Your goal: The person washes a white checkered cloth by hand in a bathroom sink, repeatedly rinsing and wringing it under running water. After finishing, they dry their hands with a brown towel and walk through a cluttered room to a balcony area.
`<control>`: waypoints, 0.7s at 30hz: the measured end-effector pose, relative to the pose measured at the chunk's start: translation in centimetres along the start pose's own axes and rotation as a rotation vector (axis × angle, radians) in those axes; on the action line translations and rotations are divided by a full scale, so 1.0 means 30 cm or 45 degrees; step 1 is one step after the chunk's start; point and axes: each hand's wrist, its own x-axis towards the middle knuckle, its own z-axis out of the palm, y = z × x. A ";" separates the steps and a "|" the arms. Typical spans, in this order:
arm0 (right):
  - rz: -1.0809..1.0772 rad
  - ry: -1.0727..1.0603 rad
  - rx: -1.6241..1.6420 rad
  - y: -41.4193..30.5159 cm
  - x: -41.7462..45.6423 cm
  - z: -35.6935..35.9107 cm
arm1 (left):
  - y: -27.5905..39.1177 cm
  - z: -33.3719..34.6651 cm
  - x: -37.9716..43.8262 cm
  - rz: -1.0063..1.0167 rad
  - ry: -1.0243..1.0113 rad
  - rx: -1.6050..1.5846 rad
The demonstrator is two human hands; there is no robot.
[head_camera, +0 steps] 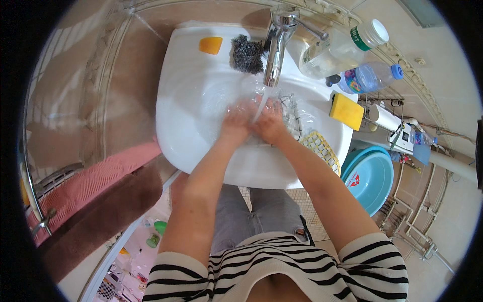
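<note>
Water runs from a chrome faucet (277, 56) into a white ceramic sink (177, 113), where both my hands are close together in the basin water. My left hand (239, 119) is blurred by splashing, and its fingers are hard to make out. My right hand (269, 120) lies under the stream, against a pale cloth with dark lines (292, 115) in the water. Whether either hand grips the cloth cannot be told. A yellow-and-white checked cloth (322, 151) hangs over the sink's front right rim, close to my right forearm.
On the sink's back ledge are an orange soap piece (210, 45) and a dark mesh scrubber (247, 54). Along the right stand a large clear bottle (336, 49), a blue-capped bottle (368, 78) and a yellow sponge (347, 111). Blue basins (371, 181) are beside the sink; pink towel (102, 177) left.
</note>
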 end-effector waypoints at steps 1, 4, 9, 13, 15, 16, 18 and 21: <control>0.036 -0.011 -0.028 -0.003 0.015 0.014 | -0.013 0.011 0.007 0.013 0.014 0.047; 0.113 -0.048 -0.096 -0.018 0.045 0.026 | -0.066 0.025 0.020 0.094 0.036 0.129; 0.113 -0.205 0.379 0.044 0.028 -0.128 | -0.042 -0.063 0.046 -0.058 -0.194 0.290; 0.167 -0.043 0.418 0.114 0.018 -0.090 | -0.028 -0.050 0.029 0.020 -0.047 -0.070; 0.313 0.055 0.627 0.101 0.031 -0.111 | -0.001 -0.087 0.016 0.064 -0.040 -0.210; 0.328 0.037 0.710 0.093 0.028 -0.123 | 0.008 -0.104 0.011 0.044 -0.036 -0.204; 0.356 0.008 0.872 0.077 0.020 -0.147 | 0.014 -0.107 0.012 -0.027 -0.021 -0.166; 0.048 0.230 0.081 -0.022 -0.008 -0.140 | -0.012 -0.048 0.007 -0.115 0.044 -0.066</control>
